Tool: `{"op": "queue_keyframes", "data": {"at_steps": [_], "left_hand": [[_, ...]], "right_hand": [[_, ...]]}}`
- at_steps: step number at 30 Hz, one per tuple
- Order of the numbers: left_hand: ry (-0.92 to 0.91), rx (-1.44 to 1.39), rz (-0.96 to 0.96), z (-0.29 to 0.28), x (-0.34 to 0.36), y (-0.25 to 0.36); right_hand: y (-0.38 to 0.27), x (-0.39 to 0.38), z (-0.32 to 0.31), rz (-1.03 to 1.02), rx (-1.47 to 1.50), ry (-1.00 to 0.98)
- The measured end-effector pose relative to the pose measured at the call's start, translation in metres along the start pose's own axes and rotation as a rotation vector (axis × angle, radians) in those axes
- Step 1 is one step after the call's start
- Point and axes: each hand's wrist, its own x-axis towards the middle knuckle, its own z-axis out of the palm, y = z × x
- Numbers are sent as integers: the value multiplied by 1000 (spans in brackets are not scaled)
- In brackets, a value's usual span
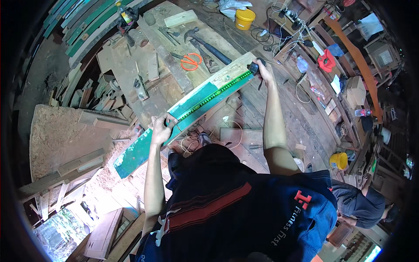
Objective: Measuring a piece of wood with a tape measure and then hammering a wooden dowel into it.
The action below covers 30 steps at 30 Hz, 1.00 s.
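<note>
A long plank point(131, 153) with worn green paint and a bare-wood stretch at its upper right lies slantwise before me. Along it runs the bright green blade point(216, 94) of a tape measure, pulled out straight. My right hand point(264, 73) grips the dark tape measure case point(253, 67) at the plank's upper right end. At the blade's other end, my left hand point(161, 129) is closed over the tape's tip and the plank's edge; its fingertips partly hide the tip.
Beyond the plank, a workbench holds orange-handled scissors point(190, 62), a hammer point(209, 47), pliers point(168, 35) and a wood block point(180, 18). A yellow bucket point(245, 19) stands farther back. Cables point(279, 37) tangle at upper right. Another person point(362, 201) crouches at lower right.
</note>
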Motion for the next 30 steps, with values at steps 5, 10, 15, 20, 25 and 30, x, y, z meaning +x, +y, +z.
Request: {"op": "queue_keyframes", "data": {"at_steps": [5,10,15,20,25,30], "left_hand": [[17,-12,19,-1,-2,4],[2,-44,40,5,0,-17],[-13,-46,59,6,5,-15],[-2,-8,22,1,1,-7],[1,-4,-15,3,1,-2],[5,-34,92,4,1,-4]], "right_hand": [[2,-2,0,-28,17,-6],[0,-3,5,-9,13,-28],[18,15,-5,32,26,-38],[2,4,0,18,16,-50],[2,1,-1,3,49,-55],[7,-2,0,-37,47,0]]}}
